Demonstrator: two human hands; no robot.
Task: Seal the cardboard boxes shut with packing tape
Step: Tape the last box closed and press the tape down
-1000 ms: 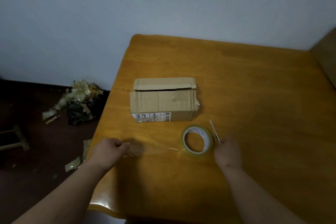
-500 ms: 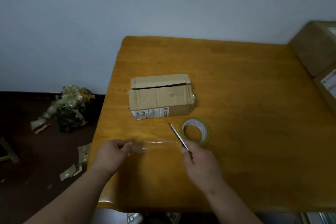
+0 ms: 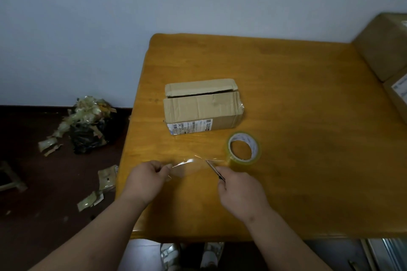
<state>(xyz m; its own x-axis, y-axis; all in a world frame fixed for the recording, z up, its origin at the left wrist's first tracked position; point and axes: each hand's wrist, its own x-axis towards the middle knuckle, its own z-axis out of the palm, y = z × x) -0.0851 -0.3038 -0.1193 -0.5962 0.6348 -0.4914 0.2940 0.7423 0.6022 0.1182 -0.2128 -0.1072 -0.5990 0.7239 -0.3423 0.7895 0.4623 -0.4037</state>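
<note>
Near the table's front edge my left hand [image 3: 147, 177] pinches clear tape [image 3: 187, 166] pulled from the roll [image 3: 244, 148], my right hand [image 3: 239, 190] grips the blade [image 3: 211, 166], the unsealed box [image 3: 201, 106] lies beyond, and slack tape could fold onto itself.

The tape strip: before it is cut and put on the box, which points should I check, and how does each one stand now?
1. Left hand pinches the free end of the tape strip: ok.
2. Strip pulled flat: not ok, it looks slack and curled.
3. Blade in the right hand meets the strip near the tape roll: ok.
4. Strip already cut through: cannot tell.
5. Cardboard box flaps closed: not ok, a gap shows along the top.
6. Strip long enough for the seam: cannot tell.
</note>
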